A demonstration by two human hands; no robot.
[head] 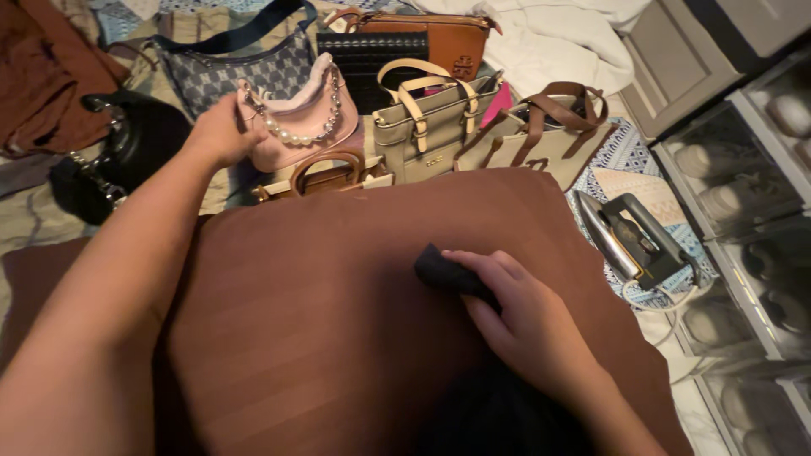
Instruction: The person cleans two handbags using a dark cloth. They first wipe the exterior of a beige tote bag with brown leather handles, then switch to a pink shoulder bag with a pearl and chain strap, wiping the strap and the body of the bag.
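Brown striped fabric cushion (338, 321) nearest | right hand (524, 317) pinches small dark cloth (443, 272) (resting on cushion) | left hand (221, 131) grips pink leather handbag with pearl chain (304, 122)

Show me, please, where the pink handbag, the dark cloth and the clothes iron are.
pink handbag (306, 127), head view, on its pink front panel.
dark cloth (441, 272), head view, on the folded end beside the right hand's fingers.
clothes iron (632, 236), head view, on its handle.
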